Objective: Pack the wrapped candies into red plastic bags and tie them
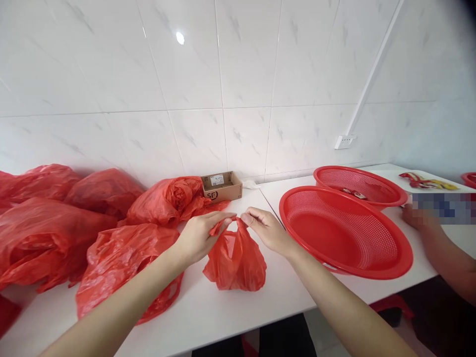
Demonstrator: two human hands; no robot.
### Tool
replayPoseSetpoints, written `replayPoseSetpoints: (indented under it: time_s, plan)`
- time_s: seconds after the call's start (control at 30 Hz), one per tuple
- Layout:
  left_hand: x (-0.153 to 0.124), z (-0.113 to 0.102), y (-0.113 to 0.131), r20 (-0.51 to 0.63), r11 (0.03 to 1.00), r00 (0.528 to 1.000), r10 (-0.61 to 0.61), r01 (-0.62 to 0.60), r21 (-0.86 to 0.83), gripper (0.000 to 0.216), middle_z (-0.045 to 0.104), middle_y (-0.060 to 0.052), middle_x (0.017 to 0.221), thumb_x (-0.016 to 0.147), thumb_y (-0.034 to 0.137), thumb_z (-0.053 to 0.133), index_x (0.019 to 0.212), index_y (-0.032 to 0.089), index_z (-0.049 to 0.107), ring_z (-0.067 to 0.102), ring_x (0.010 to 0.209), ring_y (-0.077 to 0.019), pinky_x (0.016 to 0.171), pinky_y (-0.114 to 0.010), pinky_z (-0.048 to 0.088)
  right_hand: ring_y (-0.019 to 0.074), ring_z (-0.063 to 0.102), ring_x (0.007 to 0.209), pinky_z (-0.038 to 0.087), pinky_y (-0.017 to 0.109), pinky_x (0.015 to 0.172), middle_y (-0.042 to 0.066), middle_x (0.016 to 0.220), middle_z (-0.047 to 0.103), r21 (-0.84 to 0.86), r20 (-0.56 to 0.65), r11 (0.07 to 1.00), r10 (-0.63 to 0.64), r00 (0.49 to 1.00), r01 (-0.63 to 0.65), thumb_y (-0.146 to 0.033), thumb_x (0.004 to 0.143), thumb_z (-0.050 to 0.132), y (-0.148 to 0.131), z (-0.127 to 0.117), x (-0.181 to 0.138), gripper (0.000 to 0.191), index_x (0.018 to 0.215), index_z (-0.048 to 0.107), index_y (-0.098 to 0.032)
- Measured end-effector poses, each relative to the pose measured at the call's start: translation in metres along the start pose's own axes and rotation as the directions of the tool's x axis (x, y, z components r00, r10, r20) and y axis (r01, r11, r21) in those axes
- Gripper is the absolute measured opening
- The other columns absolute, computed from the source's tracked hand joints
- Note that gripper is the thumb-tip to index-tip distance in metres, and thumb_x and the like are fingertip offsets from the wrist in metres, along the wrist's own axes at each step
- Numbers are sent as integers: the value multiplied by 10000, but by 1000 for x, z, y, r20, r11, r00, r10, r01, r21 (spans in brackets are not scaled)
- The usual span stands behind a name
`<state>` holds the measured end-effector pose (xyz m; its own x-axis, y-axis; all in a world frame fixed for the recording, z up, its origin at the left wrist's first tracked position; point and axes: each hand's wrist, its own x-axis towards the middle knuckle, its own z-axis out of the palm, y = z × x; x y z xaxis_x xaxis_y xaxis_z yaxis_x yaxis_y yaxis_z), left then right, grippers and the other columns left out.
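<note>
In front of me a small red plastic bag [238,263] rests on or just above the white table, its body bulging and its contents hidden. My left hand [203,235] is closed on one gathered part of the bag's top. With thumb and fingers, my right hand [266,228] pinches the other part of the top, close to the left. A larger red plastic bag [130,253] lies left of the small one, partly behind my left forearm.
Several full red bags [92,191] crowd the left side. A cardboard box [222,187] stands near the wall. Two red baskets [345,233] sit on the right, one behind the other. Another person's arm [442,248] reaches in at far right, near colourful packets [427,181].
</note>
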<state>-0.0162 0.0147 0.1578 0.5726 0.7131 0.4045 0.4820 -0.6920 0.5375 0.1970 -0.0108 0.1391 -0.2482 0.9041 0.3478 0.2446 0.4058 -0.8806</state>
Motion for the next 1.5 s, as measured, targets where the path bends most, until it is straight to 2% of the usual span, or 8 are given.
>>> replayPoseSetpoints:
  time_s: [0.17,0.33,0.63,0.83,0.97,1.1,1.3,1.5]
  plan:
    - [-69,-23,-23,-99,951,946,-308,305,-40,351,702,-51,763,923,449,464,734,238,671,647,728,-232,726,-352,502,173,529,599,374,306,608,3,649,611,-319,-234,936,77,969,-151,-481,939,450,14,-38,-39,385,656,513,-228]
    - [-93,-19,-21,-25,890,901,-434,425,-165,415,685,-57,759,930,506,424,718,234,654,629,763,-238,778,-362,479,209,576,666,439,341,668,23,659,605,-244,-252,953,118,960,-181,-534,925,464,28,-66,-46,413,642,500,-236]
    - [-47,66,20,-108,987,993,-46,28,-161,252,611,-79,934,965,326,431,823,227,616,579,858,-195,766,-325,474,200,484,633,427,330,609,7,703,488,73,-413,983,184,892,-169,-558,951,383,48,4,-47,339,786,432,-267]
    - [-45,123,-2,-204,992,973,-111,97,-76,213,588,-87,959,977,306,362,852,231,517,569,865,-199,762,-340,461,259,562,753,435,388,700,44,849,600,-159,-505,920,236,830,-359,-494,975,323,73,35,-84,244,942,453,-291]
    - [-47,148,-13,-191,980,962,-197,194,-36,253,581,-38,794,979,326,350,783,233,478,524,625,-160,590,-299,390,262,599,705,419,362,640,38,821,642,-303,-449,893,173,877,-331,-440,982,326,94,47,-90,205,992,474,-299]
    - [-58,154,-24,-193,960,941,-279,280,-24,319,440,39,546,982,345,339,694,227,410,351,453,-122,497,-264,289,194,496,471,310,285,508,-33,537,495,-390,-381,871,143,913,-299,-444,1002,254,118,49,-84,311,871,464,-257]
    - [-82,127,-44,-295,915,871,-394,402,-33,340,383,54,531,992,381,340,723,216,467,349,473,-119,501,-246,304,166,442,466,267,268,523,-39,514,444,-436,-387,854,107,916,-284,-463,1002,243,129,32,-64,369,867,493,-228]
    - [-91,139,-36,-352,934,871,-343,357,-27,276,641,-50,1038,989,328,385,956,228,640,582,957,-184,831,-315,455,194,560,744,391,293,697,20,784,618,-435,-389,867,63,919,-243,-416,1018,260,111,43,-66,355,864,519,-228]
